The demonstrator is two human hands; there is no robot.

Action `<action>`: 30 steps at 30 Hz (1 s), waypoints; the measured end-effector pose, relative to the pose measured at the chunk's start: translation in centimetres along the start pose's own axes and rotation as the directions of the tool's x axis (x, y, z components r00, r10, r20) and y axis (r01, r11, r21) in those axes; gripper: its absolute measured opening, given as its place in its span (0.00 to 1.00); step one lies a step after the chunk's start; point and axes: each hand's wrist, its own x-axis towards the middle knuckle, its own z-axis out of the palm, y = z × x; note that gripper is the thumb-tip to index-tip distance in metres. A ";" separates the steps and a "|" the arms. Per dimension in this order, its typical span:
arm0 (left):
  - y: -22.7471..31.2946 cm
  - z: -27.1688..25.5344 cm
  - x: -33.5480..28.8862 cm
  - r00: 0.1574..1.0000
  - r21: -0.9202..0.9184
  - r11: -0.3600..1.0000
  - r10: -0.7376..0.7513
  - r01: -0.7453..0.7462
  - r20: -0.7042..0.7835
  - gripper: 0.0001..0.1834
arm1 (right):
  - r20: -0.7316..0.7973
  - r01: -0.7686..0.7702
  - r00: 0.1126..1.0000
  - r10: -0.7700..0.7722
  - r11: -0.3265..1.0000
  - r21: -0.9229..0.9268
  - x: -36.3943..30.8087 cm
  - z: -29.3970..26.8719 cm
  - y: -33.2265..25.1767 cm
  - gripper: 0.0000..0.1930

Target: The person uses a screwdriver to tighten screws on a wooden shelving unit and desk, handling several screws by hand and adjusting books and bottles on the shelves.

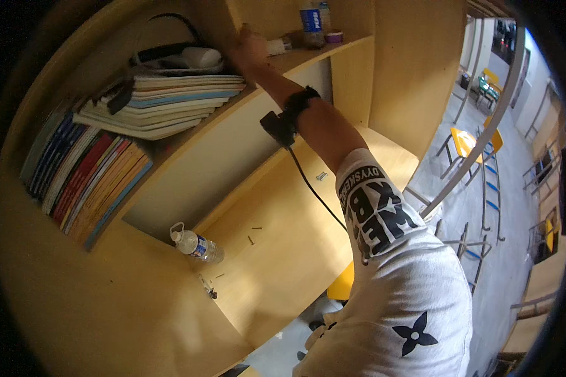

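My right hand (248,51) reaches up to the upper shelf, at the front edge of an upright wooden divider (228,19). Its fingers are blurred and partly hidden, so any grip is unclear. Just right of the hand lies a small whitish cylindrical thing (278,46). Beyond it stand a blue-labelled drink bottle (312,26) with dark contents and a small round purple container (334,38). Left of the hand, a pile of notebooks (176,100) carries a clear bag (170,61) with a white object (201,57). My left hand is out of view.
Upright books (88,182) fill the shelf's left end. On the desktop (283,251) below are a clear plastic bottle (198,245) with a handle, a few screws (251,240) and small metal pieces (209,291). A cable (311,185) hangs from my wrist device. Yellow chairs (464,142) stand rightward.
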 end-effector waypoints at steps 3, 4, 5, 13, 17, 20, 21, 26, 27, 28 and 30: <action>-6.7 0.0 0.5 0.998 -0.433 0.900 -0.063 0.054 -0.005 0.08 | 0.103 0.040 0.994 -0.036 0.998 -0.039 0.4 -1.3 -2.6 0.28; -4.0 0.5 0.2 0.965 -0.654 0.746 -0.244 0.122 -0.098 0.07 | 0.094 0.028 0.995 -0.032 0.998 0.052 -0.5 -1.3 -3.4 0.27; -1.0 1.0 0.0 0.895 -0.838 0.529 -0.426 0.130 -0.130 0.06 | 0.097 0.013 0.995 -0.017 0.999 0.045 -0.6 -0.9 -3.0 0.27; 0.9 1.3 0.2 0.881 -0.930 0.310 -0.471 0.198 0.030 0.05 | -0.165 0.063 0.986 -0.024 0.970 0.234 0.0 0.0 -2.0 0.20; -2.2 1.3 0.3 0.992 -0.435 0.900 -0.074 0.023 -0.100 0.07 | -0.161 -0.035 0.983 0.083 0.959 0.281 -0.4 -0.6 -1.3 0.19; -4.8 0.8 0.5 0.986 -0.073 0.984 0.161 -0.164 -0.041 0.09 | -0.038 -0.053 0.997 0.061 0.983 0.174 -1.4 -0.7 -1.3 0.26; -5.4 0.9 0.6 0.986 -0.175 0.971 0.159 -0.166 -0.055 0.12 | -0.069 -0.035 0.997 0.043 0.994 0.101 -1.0 -0.9 -1.5 0.24; 0.0 0.5 -0.6 0.992 0.022 0.996 -0.085 0.087 -0.091 0.17 | -0.063 -0.033 0.997 0.040 0.994 0.108 -1.2 -1.1 -1.8 0.21; 0.2 0.5 -0.6 0.995 0.005 0.999 -0.036 0.037 -0.097 0.17 | -0.074 -0.024 0.997 0.039 0.981 0.191 -1.0 -1.4 -1.6 0.20; 0.5 0.4 -0.7 0.995 -0.010 1.000 0.013 -0.014 -0.104 0.17 | -0.083 -0.013 0.996 0.037 0.962 0.272 -0.3 -1.7 -1.6 0.20; 0.0 0.7 -0.7 0.988 -0.162 0.977 0.123 -0.136 -0.092 0.17 | -0.096 0.019 0.995 0.004 0.972 0.233 -0.2 -1.4 -1.1 0.20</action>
